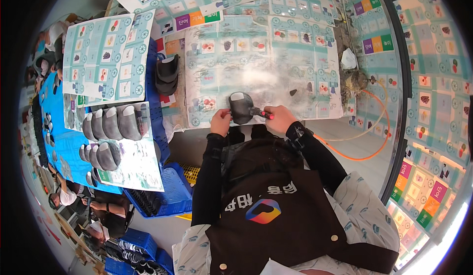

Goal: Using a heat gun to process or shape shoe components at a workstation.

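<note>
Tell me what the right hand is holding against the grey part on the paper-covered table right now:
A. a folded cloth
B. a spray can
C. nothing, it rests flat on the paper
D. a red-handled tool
D: the right hand grips a slim red-handled tool with its tip at the dark grey moulded part, while the left hand steadies that part from the other side on the paper-covered table.
</note>
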The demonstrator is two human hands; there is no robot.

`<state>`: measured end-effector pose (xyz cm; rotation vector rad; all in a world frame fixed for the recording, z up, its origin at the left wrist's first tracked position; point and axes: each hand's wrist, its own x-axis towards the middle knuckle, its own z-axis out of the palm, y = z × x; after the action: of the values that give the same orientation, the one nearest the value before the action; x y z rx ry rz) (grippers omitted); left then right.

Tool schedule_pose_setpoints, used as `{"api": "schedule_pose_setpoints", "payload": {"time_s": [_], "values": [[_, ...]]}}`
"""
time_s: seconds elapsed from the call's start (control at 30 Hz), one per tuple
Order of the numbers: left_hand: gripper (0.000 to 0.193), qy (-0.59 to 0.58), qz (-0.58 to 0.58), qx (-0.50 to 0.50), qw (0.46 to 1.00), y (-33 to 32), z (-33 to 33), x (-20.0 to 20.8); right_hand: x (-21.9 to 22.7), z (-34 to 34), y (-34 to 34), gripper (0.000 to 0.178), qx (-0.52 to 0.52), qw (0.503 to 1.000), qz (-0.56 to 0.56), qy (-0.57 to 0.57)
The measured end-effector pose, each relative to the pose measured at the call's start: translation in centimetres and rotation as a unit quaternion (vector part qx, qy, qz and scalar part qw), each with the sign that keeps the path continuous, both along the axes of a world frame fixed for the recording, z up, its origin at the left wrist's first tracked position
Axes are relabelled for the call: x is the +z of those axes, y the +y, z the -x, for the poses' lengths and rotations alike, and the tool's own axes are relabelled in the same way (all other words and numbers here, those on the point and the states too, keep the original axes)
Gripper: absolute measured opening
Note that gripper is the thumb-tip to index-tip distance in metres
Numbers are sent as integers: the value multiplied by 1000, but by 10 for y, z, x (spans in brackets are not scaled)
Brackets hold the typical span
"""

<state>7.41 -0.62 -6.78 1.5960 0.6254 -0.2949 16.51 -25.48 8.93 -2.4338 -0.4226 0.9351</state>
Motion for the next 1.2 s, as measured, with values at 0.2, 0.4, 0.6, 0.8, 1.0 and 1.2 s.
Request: {"api": "schedule_pose_setpoints", "payload": {"time_s": [0.2,0.4,0.6,0.8,1.0,1.2], "values": [[27,14,-34,-18,999,-4,-11,23,4,7,6,27,10,999,-40,13],[30,12,8,-5,1000,-1,-4,3,-6,3,8,30,0,999,-45,21],[31,13,-6,-12,1000,-1,-6,2,-8,0,5,28,32,998,-34,36],[30,1,2,0,1000,-2,-3,3,4,-15,2,26,-10,1000,-9,-8],[29,11,33,20,999,-12,-14,26,7,-18,3,27,-30,998,5,-60],[31,1,-51,-2,999,-10,-10,20,-7,1,-5,37,21,998,5,58]]}}
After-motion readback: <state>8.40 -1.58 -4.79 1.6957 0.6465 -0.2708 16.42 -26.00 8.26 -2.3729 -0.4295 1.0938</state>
